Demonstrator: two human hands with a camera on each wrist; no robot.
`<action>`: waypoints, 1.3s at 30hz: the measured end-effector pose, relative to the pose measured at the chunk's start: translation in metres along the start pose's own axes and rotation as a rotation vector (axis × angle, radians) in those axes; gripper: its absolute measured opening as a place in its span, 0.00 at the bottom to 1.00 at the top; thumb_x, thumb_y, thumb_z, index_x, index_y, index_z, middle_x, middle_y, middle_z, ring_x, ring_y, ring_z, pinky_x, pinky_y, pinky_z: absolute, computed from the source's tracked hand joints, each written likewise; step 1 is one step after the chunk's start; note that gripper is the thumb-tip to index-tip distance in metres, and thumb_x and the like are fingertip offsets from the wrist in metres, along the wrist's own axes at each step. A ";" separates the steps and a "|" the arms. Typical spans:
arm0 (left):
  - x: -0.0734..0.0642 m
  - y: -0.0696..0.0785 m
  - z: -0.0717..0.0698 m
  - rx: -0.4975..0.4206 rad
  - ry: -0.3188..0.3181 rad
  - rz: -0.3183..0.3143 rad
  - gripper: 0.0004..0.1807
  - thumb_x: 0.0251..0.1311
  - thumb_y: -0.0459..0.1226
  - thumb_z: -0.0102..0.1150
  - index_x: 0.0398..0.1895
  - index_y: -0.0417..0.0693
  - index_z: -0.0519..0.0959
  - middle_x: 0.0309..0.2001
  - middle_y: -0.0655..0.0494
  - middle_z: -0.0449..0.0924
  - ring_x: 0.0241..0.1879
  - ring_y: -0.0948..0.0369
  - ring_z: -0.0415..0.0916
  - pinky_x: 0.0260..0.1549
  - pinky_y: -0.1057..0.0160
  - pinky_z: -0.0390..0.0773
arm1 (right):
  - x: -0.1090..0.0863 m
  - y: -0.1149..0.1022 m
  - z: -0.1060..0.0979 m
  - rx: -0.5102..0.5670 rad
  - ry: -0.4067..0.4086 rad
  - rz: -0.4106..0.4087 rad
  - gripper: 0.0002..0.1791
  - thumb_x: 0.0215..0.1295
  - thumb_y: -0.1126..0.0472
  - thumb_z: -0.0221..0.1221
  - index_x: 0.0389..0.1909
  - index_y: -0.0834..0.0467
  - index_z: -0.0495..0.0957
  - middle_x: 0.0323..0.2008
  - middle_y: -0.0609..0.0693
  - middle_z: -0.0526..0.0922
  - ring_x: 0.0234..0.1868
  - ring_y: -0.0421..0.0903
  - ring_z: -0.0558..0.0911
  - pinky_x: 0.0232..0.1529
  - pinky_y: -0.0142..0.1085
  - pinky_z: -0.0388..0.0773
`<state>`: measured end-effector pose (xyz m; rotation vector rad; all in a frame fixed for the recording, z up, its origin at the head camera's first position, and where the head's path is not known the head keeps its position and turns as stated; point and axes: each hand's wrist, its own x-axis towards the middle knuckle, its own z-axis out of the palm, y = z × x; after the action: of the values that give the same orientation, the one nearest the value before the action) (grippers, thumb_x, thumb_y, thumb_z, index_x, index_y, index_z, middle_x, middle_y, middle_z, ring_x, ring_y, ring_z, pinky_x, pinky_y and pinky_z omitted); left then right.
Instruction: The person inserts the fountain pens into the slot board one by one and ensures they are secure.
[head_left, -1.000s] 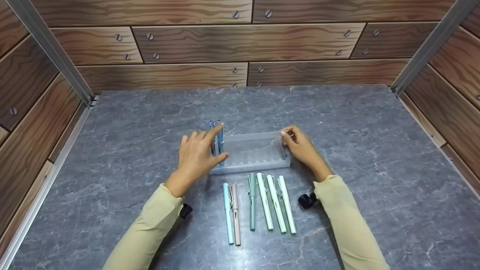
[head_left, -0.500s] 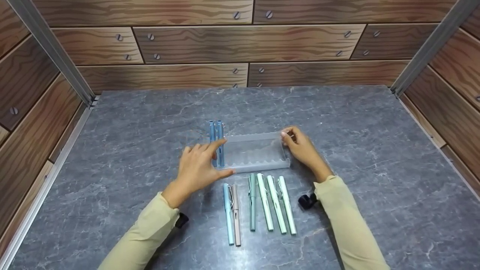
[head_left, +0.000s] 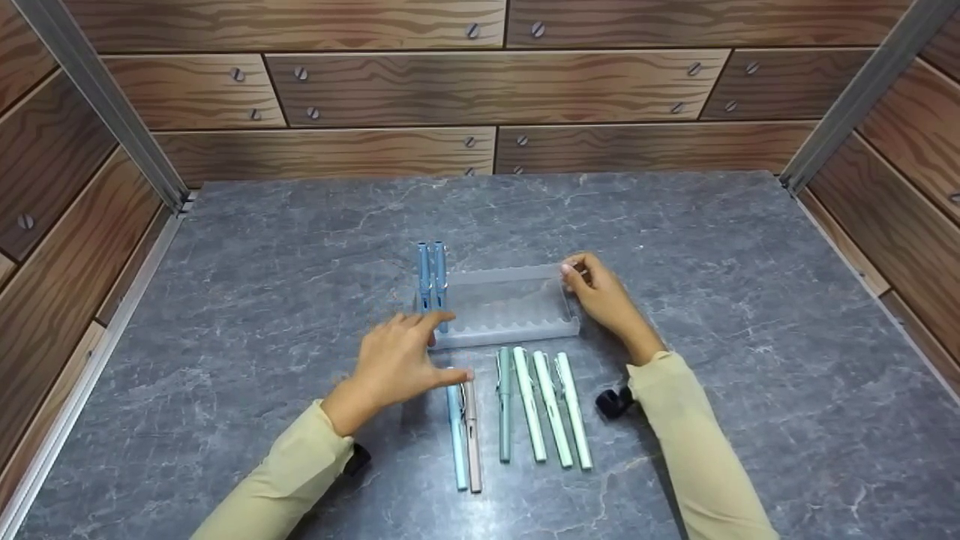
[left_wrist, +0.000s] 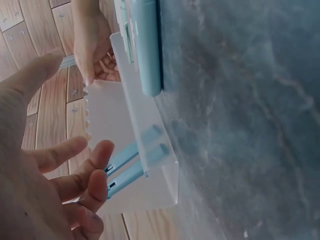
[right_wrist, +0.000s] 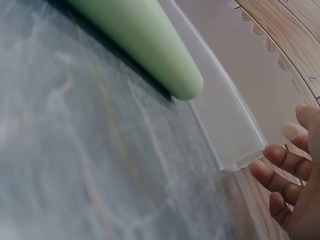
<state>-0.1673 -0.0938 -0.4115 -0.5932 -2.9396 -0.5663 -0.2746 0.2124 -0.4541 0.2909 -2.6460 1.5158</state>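
A clear tray (head_left: 517, 328) with notched long sides sits mid-table. Two blue pens (head_left: 440, 270) lie side by side at its left end, also visible as blue pens (left_wrist: 131, 170) in the left wrist view. My left hand (head_left: 394, 361) hovers over the tray's front left corner, thumb and fingers spread, holding nothing. Just below its thumb lie a light blue pen (head_left: 458, 442) and a brownish pen (head_left: 473, 450). My right hand (head_left: 606, 296) pinches the tray's far right corner; its fingers (right_wrist: 287, 162) meet the edge in the right wrist view.
In front of the tray lie a dark green pen (head_left: 505, 420) and several pale green pens (head_left: 551, 409), roughly parallel. The grey marbled table (head_left: 285, 247) is bounded by wood-patterned panels (head_left: 480, 86) at the back and sides.
My left hand has moved back from the blue pens in the tray toward the light blue and brownish pens, staying spread. The right hand and tray stay in place.
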 end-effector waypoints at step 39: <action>-0.012 0.000 0.017 0.020 -0.310 -0.027 0.46 0.35 0.70 0.66 0.58 0.56 0.75 0.54 0.48 0.79 0.51 0.46 0.77 0.33 0.49 0.77 | -0.018 -0.042 -0.006 -0.011 -0.017 0.001 0.12 0.73 0.63 0.49 0.47 0.70 0.70 0.38 0.67 0.78 0.39 0.59 0.79 0.37 0.23 0.71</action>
<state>-0.1565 -0.0922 -0.4293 -0.6977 -3.2417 -0.4866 -0.2490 0.1986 -0.4184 0.3033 -2.6673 1.5057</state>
